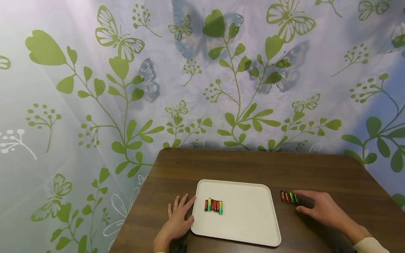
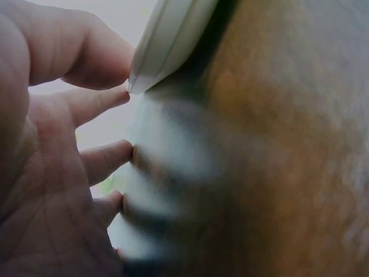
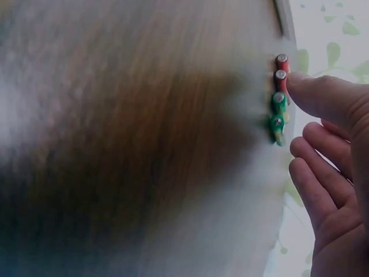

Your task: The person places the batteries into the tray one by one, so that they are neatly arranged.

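Note:
A pale rectangular tray (image 1: 246, 211) carries a row of red and green batteries (image 1: 213, 206). My left hand (image 1: 178, 220) is at the tray's left edge, fingers spread on the table; in the left wrist view its thumb (image 2: 95, 55) and index finger touch the tray rim (image 2: 167, 46). Right of the tray, two red batteries (image 1: 285, 196) and two green batteries (image 1: 294, 198) stand side by side in a short row on the table. My right hand (image 1: 326, 209) is just right of that row, with thumb and index apart and the index tip close to the end green battery. It grips nothing.
The dark brown wooden table (image 1: 253, 163) has rounded far corners. Behind it hangs a pale curtain (image 1: 196, 80) printed with green leaves and butterflies. A small dark object (image 1: 181, 248) lies by the left wrist at the bottom edge.

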